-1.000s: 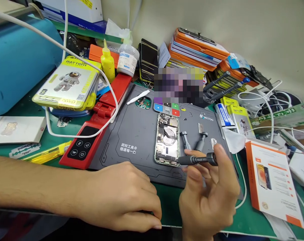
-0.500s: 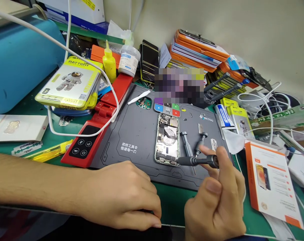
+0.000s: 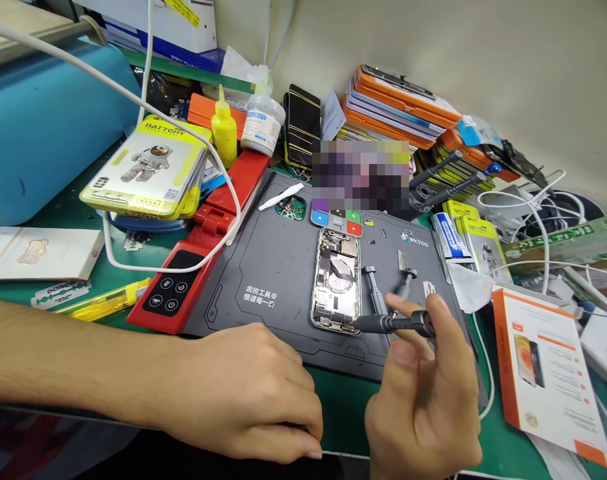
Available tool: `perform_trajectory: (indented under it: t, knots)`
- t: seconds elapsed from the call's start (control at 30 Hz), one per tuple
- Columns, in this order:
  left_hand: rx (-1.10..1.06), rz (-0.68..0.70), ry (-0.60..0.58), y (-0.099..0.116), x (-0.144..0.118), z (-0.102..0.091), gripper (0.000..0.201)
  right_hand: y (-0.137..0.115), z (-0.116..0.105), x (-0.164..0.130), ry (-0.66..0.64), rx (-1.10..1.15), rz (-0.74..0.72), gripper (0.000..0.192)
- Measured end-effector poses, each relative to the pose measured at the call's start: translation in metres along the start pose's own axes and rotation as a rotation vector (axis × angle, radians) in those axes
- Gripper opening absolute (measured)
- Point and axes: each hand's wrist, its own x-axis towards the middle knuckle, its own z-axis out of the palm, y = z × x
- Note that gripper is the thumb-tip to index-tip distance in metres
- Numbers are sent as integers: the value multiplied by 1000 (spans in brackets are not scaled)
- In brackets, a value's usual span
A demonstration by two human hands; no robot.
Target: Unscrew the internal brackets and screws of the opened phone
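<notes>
Grey mat (image 3: 281,260) bears the opened phone (image 3: 338,300); the right hand (image 3: 426,387) grips a screwdriver (image 3: 391,323), its end at the phone's near right corner; left hand (image 3: 253,387) curls nearer than the phone, any hold hidden.

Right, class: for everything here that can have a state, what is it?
Phone: opened, lying on the mat
Held screwdriver: slanted at the phone's lower edge, tip hidden
Right hand: gripping that screwdriver
Left hand: fingers curled, grip hidden
Two other screwdrivers: lying loose
Yellow bottle: upright
White cable: looped
</notes>
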Motion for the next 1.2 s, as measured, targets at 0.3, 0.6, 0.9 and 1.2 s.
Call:
perform_trajectory:
  t: [0.3,0.6,0.9,1.2]
  knots:
    - [26,-6,-29,1,0,-1,12,1,1,0,-7,21,-29,71]
    - [53,25,7,0,-1,1,15,2,-2,0,-38,92,-53,76]
    - [214,-45,149,4,-2,-2,33,9,-5,-4,-52,88,-38,79]
    - [322,-233,87,7,-1,4,55,7,-8,-3,-219,119,121,69]
